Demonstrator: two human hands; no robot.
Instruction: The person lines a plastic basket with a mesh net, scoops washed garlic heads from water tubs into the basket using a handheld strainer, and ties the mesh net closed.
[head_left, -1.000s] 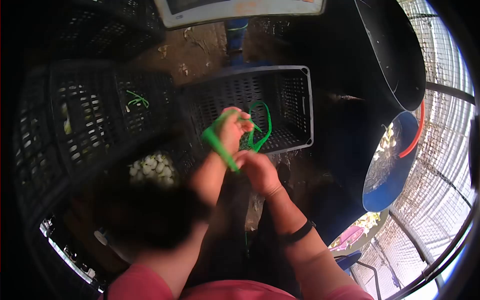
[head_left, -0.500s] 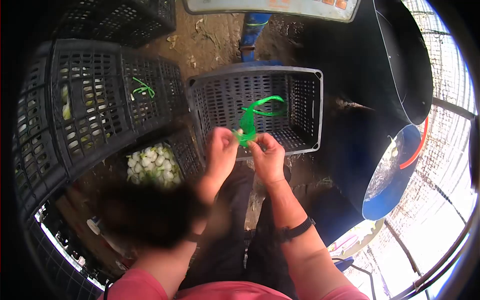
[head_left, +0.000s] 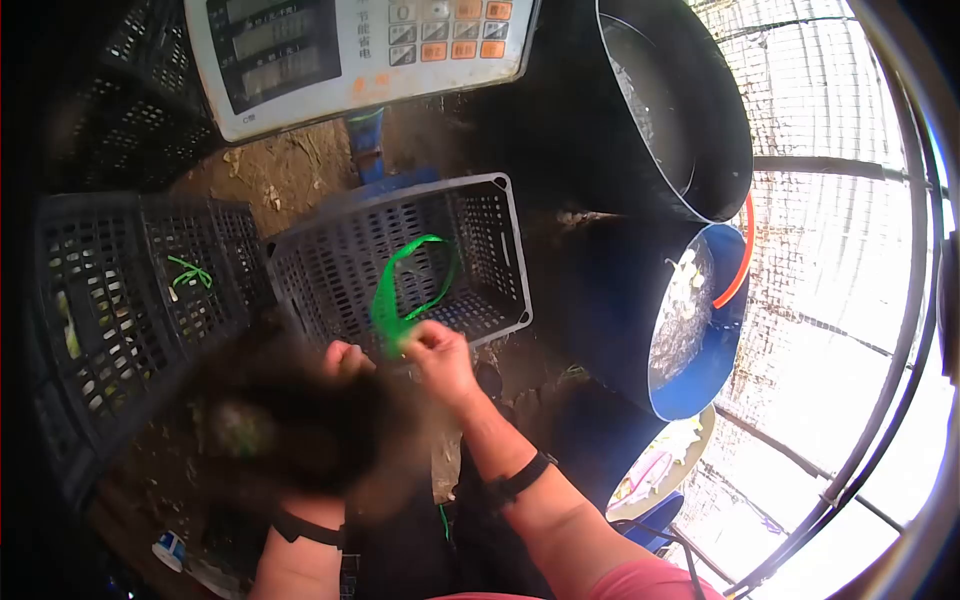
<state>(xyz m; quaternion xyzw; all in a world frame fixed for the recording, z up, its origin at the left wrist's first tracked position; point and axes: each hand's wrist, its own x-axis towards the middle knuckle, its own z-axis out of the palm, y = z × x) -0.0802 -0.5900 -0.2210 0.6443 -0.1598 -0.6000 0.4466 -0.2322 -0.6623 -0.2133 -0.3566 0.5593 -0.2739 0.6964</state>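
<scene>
A green mesh bag (head_left: 388,300) hangs over the black crate (head_left: 519,250), its upper part curving into an open loop. Its lower end is pinched in the fingers of my right hand (head_left: 440,360). My left hand (head_left: 347,358) is just left of the bag, at the crate's near side, with its visible fingers curled closed. A dark, out-of-focus shape (head_left: 300,430) close to the camera covers much of my left hand and forearm, so what those fingers hold, if anything, is hidden.
A scale (head_left: 370,85) stands beyond the crate. Black crates (head_left: 145,230) are at the left, with green ties (head_left: 190,273) lying on one. To the right are a dark drum (head_left: 735,130) and a blue drum (head_left: 735,345) holding water and pale pieces.
The view has shifted, bringing more of the scale into sight. My hands have separated: the left is off the bag, while the right still pinches it. The bag's loop has opened wider.
</scene>
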